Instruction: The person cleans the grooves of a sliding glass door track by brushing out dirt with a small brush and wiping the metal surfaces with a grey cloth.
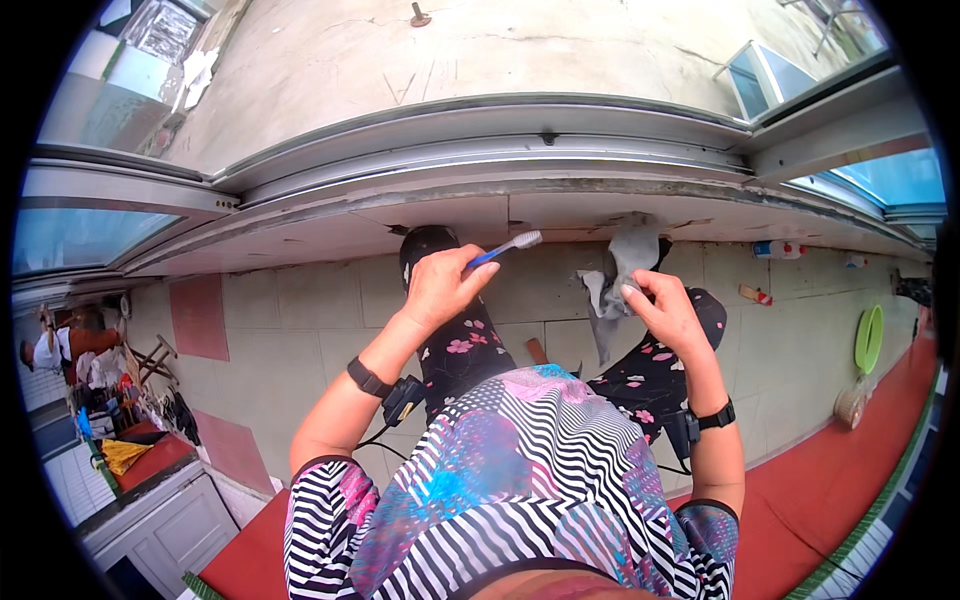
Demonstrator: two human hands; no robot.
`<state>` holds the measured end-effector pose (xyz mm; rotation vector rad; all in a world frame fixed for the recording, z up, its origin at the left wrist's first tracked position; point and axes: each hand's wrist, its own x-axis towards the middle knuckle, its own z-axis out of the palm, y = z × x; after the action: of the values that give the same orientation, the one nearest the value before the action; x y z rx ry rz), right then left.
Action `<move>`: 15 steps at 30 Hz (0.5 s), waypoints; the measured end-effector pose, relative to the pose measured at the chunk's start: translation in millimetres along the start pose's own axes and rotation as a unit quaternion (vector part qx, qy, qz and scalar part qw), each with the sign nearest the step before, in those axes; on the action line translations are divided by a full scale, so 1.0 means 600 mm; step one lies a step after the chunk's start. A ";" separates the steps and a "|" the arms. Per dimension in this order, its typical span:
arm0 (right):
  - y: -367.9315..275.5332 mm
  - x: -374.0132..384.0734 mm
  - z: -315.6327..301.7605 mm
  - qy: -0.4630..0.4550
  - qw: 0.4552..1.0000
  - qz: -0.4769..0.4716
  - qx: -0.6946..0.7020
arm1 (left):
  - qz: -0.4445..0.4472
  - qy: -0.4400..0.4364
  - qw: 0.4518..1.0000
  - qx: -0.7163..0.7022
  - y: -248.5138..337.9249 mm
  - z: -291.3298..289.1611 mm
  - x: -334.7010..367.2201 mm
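Gripping a toothbrush (503, 251) and pinching a grey cloth (628, 260)

Holding the toothbrush clear of the floor (295, 300), near its far edge alongside the low pale wall (460, 208), with the left hand (440, 285) closed around the blue handle (485, 258). Aiming the white bristle head (526, 240) to the right, toward the cloth, and slightly toward the window frame (500, 170); setting the long axis mostly crosswise, at a shallow slant to that edge. Cannot tell which way the bristles face. Pinching the cloth at its right side with the right hand (668, 312), near the right knee (708, 315) and apart from the toothbrush. Letting the cloth droop in a long narrow tail toward the body, with the upper end toward the wall; cannot tell whether touching it. Surrounded on the floor by a bottle (778, 250) along the far edge to the right, a red-and-tan object (756, 294) nearer in, and a green basin (877, 345) toward the right end.
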<state>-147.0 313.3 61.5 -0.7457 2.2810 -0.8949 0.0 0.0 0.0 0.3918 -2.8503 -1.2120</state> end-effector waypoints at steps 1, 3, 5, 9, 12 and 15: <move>0.012 -0.011 -0.002 -0.024 0.996 0.026 0.080 | 0.015 0.030 0.998 0.058 -0.007 0.010 -0.016; 0.031 -0.011 -0.030 -0.022 0.987 0.056 0.146 | 0.043 0.081 0.993 0.078 -0.049 0.081 0.001; 0.015 0.015 0.008 -0.026 0.981 0.039 0.187 | 0.077 0.092 0.985 0.128 -0.109 0.066 -0.015; 0.022 0.047 0.039 -0.035 0.980 0.016 0.195 | 0.097 0.142 0.971 0.169 -0.130 0.068 -0.007; 0.030 0.064 0.051 -0.031 0.990 -0.004 0.140 | 0.118 0.146 0.970 0.155 -0.137 0.064 -0.003; 0.016 0.090 0.060 -0.043 0.988 -0.036 0.147 | 0.116 0.143 0.969 0.165 -0.145 0.065 0.009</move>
<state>-162.2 268.4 16.4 -0.7215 1.9998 -1.1788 9.5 -31.8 -89.2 0.2066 -2.7415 -0.5877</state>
